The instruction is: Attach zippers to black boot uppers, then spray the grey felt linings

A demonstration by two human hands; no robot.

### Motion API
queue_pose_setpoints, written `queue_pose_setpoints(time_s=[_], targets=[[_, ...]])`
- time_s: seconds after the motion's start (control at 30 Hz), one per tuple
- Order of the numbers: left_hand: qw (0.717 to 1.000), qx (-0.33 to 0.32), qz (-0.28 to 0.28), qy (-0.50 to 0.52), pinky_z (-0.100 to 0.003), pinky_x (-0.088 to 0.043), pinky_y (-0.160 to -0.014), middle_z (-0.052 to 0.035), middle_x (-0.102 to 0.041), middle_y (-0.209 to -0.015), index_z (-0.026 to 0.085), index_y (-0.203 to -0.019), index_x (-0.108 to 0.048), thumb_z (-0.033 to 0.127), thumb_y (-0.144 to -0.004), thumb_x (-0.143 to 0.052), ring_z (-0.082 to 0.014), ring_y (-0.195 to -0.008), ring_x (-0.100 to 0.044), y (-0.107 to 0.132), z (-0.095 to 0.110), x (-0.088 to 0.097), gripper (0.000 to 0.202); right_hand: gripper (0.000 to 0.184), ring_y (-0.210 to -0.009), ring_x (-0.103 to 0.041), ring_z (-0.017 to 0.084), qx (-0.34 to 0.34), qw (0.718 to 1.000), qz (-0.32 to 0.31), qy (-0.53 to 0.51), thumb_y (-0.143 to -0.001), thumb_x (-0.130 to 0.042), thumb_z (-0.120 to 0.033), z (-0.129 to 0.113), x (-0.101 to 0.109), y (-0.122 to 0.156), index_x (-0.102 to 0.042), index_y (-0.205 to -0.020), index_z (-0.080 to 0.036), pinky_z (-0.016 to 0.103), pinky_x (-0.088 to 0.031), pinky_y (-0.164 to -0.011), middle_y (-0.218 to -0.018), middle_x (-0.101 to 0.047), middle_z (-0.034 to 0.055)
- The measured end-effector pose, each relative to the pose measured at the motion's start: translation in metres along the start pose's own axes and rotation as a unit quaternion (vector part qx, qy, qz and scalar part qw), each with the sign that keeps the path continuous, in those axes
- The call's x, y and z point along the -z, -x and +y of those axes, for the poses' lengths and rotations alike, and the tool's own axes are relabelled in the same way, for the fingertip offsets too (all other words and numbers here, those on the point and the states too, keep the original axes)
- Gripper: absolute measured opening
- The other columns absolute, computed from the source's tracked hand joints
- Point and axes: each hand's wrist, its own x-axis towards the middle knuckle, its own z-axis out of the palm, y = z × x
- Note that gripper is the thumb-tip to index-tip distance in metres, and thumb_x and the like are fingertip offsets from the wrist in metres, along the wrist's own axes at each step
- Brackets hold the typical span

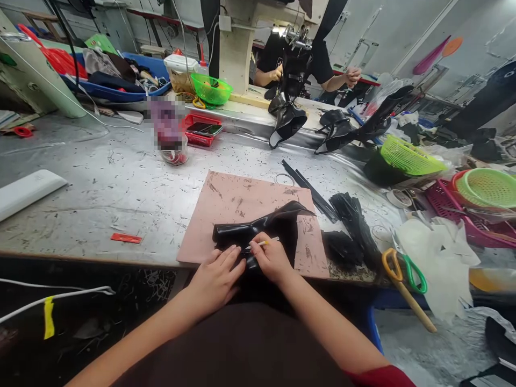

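Note:
A black shiny leather boot piece point(262, 223) lies on a pink cutting mat point(242, 193) at the front edge of the table. Pressing flat on the near part of the leather is my left hand point(220, 274), its fingers stretched out and together. My right hand point(270, 258) is closed in a pinch around a slim white pen with a yellow part point(265, 243). The pen points left, its tip at the leather close to my left fingertips. Whether the tip touches the leather I cannot tell. Part of the leather hangs over the edge, hidden by my hands.
Black strips point(355, 226) lie right of the mat, with scissors point(403, 266) beyond. A red flat piece point(126, 237) is at left. Behind stand a jar point(175, 153), a red basket with a phone point(203, 129) and black boots point(288, 121). A person sits behind the sewing machine point(236, 48).

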Motion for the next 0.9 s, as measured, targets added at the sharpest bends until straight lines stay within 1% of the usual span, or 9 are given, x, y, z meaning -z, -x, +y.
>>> queue_pose_setpoints(time_s=[0.23, 0.33, 0.47, 0.57, 0.7, 0.77, 0.9], targets=[[1.000, -0.001, 0.008, -0.013, -0.036, -0.031, -0.091, -0.0100, -0.061, -0.117, 0.019, -0.103, -0.060, 0.037, -0.074, -0.058, -0.0222, -0.111, -0.052, -0.0029, 0.0014, 0.0004, 0.033, 0.019, -0.055, -0.059, 0.014, 0.014, 1.000, -0.003, 0.024, -0.085, -0.040, -0.028, -0.0023, -0.0008, -0.0003, -0.050, -0.072, -0.020, 0.023, -0.042, -0.054, -0.061, -0.062, 0.0027], [1.000, 0.001, 0.003, -0.012, -0.036, -0.031, -0.092, -0.0096, -0.060, -0.118, 0.020, -0.104, -0.060, 0.037, -0.077, -0.054, -0.0219, -0.113, -0.051, -0.0015, 0.0018, -0.0013, 0.032, 0.019, -0.054, -0.059, 0.014, 0.014, 0.999, -0.011, 0.034, -0.085, -0.040, -0.028, -0.0028, -0.0002, 0.0002, -0.050, -0.071, -0.021, 0.022, -0.042, -0.053, -0.061, -0.062, 0.0020], [1.000, 0.000, 0.000, -0.010, -0.037, -0.030, -0.092, -0.0102, -0.059, -0.119, 0.020, -0.106, -0.059, 0.037, -0.079, -0.051, -0.0226, -0.115, -0.049, -0.0006, 0.0018, -0.0031, 0.033, 0.019, -0.054, -0.059, 0.014, 0.014, 0.999, 0.001, 0.034, -0.086, -0.040, -0.028, -0.0029, 0.0001, 0.0011, -0.051, -0.072, -0.021, 0.022, -0.043, -0.053, -0.062, -0.063, 0.0020], [1.000, -0.001, 0.001, -0.009, -0.037, -0.029, -0.092, -0.0102, -0.059, -0.119, 0.019, -0.107, -0.059, 0.037, -0.080, -0.050, -0.0225, -0.115, -0.049, -0.0007, 0.0013, -0.0031, 0.033, 0.020, -0.053, -0.059, 0.014, 0.017, 0.999, -0.008, 0.037, -0.085, -0.040, -0.029, -0.0028, -0.0004, 0.0015, -0.050, -0.070, -0.021, 0.022, -0.042, -0.052, -0.060, -0.062, 0.0017], [1.000, -0.002, 0.001, -0.010, -0.037, -0.029, -0.092, -0.0100, -0.059, -0.120, 0.019, -0.107, -0.059, 0.036, -0.080, -0.051, -0.0219, -0.115, -0.048, -0.0011, 0.0011, -0.0027, 0.033, 0.021, -0.054, -0.059, 0.014, 0.013, 0.999, -0.004, 0.035, -0.086, -0.039, -0.029, -0.0029, -0.0007, 0.0014, -0.050, -0.071, -0.020, 0.022, -0.043, -0.053, -0.060, -0.063, 0.0025], [1.000, -0.003, 0.002, -0.010, -0.037, -0.029, -0.092, -0.0097, -0.059, -0.120, 0.019, -0.108, -0.059, 0.037, -0.080, -0.051, -0.0219, -0.115, -0.048, -0.0009, 0.0012, -0.0029, 0.034, 0.020, -0.054, -0.060, 0.014, 0.013, 0.999, -0.014, 0.038, -0.086, -0.039, -0.029, -0.0031, -0.0005, 0.0014, -0.050, -0.071, -0.020, 0.022, -0.043, -0.052, -0.060, -0.063, 0.0024], [1.000, 0.001, -0.005, -0.008, -0.037, -0.029, -0.093, -0.0100, -0.058, -0.120, 0.020, -0.109, -0.058, 0.037, -0.080, -0.051, -0.0225, -0.116, -0.048, 0.0000, 0.0015, -0.0039, 0.035, 0.021, -0.052, -0.059, 0.014, 0.011, 0.999, -0.019, 0.044, -0.086, -0.039, -0.029, -0.0039, 0.0007, 0.0019, -0.050, -0.070, -0.021, 0.022, -0.043, -0.052, -0.059, -0.063, 0.0022]])
